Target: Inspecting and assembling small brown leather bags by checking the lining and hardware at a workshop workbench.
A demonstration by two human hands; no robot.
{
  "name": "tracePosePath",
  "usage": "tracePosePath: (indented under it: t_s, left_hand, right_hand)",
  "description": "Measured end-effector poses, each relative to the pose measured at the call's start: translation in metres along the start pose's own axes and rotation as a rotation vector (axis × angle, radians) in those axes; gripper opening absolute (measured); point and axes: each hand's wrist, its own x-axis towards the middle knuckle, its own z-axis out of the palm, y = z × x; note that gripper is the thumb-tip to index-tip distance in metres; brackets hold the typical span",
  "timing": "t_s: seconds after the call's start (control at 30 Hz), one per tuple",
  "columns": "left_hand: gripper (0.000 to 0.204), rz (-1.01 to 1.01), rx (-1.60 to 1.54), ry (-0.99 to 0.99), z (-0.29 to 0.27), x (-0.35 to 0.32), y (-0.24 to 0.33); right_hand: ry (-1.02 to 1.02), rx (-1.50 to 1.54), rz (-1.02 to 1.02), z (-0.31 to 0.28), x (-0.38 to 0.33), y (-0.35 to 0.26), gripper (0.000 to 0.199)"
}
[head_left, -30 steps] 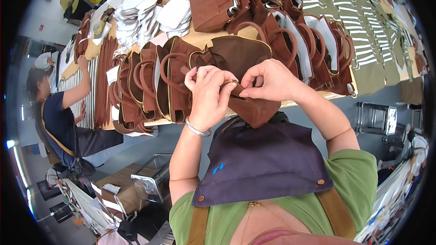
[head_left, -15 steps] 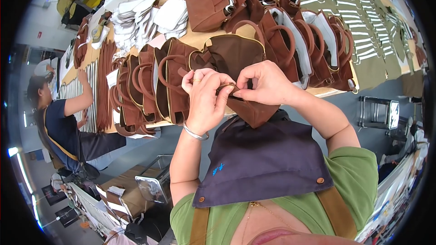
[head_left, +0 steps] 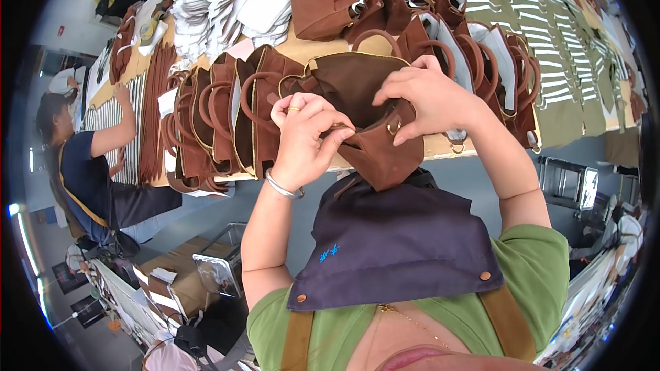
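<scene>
A brown handbag with a dark brown lining and a gold-coloured zip along its mouth stands gaping at the table's near edge, its lower corner against my apron. My left hand pinches the bag's edge at the left of the mouth between thumb and fingers. At the right side of the mouth is my right hand, its thumb and fingers spread apart around a small gold-coloured metal fitting. Whether those fingers touch the bag is hard to see. A rounded brown handle rises behind the mouth.
Similar brown bags stand close on the left, others on the right, more behind. White pieces lie far left, striped green fabric far right. A co-worker works at the table's left end.
My right hand has let go of the bag's edge beside my left hand, moved right and spread its fingers. My left hand keeps its pinch. The bag's mouth now shows wider.
</scene>
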Motion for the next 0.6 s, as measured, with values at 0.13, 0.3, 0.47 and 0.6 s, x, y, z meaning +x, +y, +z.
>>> tracePosePath:
  t_s: [0.13,0.3,0.47,0.6]
  left_hand:
    - [0.004,0.043,-0.103,-0.127,-0.026,0.003,-0.006]
    - [0.014,-0.009,0.064,-0.162,-0.036,0.001,0.0]
    - [0.02,0.089,0.252,-0.174,-0.019,-0.001,0.016]
    - [0.014,0.019,0.186,-0.208,-0.018,0.002,0.01]
  right_hand:
    - [-0.345,0.054,0.102,-0.012,0.008,-0.004,0.036]
    - [-0.299,0.11,-0.058,0.0,0.016,-0.01,0.027]
    - [-0.385,0.141,-0.018,-0.004,0.024,-0.013,0.027]
    - [-0.386,0.166,-0.029,-0.003,0.022,-0.01,0.025]
